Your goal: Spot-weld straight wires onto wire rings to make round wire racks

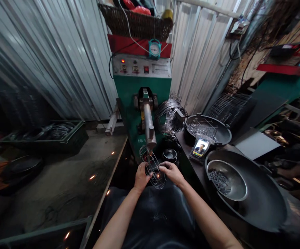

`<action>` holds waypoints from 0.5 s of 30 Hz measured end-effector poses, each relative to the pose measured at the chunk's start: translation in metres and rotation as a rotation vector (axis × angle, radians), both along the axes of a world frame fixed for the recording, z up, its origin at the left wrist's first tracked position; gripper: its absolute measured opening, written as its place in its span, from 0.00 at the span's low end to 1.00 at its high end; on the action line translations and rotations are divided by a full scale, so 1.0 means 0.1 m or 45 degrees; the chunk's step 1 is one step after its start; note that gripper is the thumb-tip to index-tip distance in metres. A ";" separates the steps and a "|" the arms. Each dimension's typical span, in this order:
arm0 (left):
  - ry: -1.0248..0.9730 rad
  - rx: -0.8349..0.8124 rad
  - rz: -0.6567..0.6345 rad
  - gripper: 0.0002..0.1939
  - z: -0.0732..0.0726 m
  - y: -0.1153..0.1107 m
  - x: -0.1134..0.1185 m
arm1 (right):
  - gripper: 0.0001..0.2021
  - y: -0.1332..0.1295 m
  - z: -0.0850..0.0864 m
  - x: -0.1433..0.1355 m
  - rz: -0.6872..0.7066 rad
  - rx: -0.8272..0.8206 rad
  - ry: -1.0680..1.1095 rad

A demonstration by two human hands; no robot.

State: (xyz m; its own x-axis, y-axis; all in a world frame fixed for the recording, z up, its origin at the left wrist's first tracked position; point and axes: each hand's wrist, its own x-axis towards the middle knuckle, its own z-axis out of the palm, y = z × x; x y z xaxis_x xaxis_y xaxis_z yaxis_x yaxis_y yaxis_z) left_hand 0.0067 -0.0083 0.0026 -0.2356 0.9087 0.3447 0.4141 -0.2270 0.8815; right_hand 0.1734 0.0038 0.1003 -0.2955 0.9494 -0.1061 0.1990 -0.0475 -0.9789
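A wire frame [153, 166] of bent metal rods is held between my hands, its far end at the tip of the machine's metal arm [149, 124]. My left hand [142, 176] has its fingers closed on the frame's left side. On the right side, my right hand [171, 171] pinches the same frame. A reddish glow shows where the arm's tip meets the wire, and orange sparks fly to the left. The green machine [129, 86] stands straight ahead with a lit red lamp on its panel.
Coiled wire [169, 116] hangs right of the machine arm. At the right are a pan of wire grids [225, 133], a phone [201, 148] and a bowl of small metal pieces [239, 183] inside a large wok [269, 204]. A green crate [69, 140] lies at the left.
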 end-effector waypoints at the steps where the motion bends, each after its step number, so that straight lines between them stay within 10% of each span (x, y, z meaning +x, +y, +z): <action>1: -0.016 -0.002 0.011 0.21 0.00 0.00 0.00 | 0.10 -0.02 -0.02 0.01 0.005 -0.018 -0.002; 15: -0.120 -0.076 0.052 0.22 0.08 0.05 -0.08 | 0.14 0.07 0.02 -0.02 -0.007 -0.107 0.100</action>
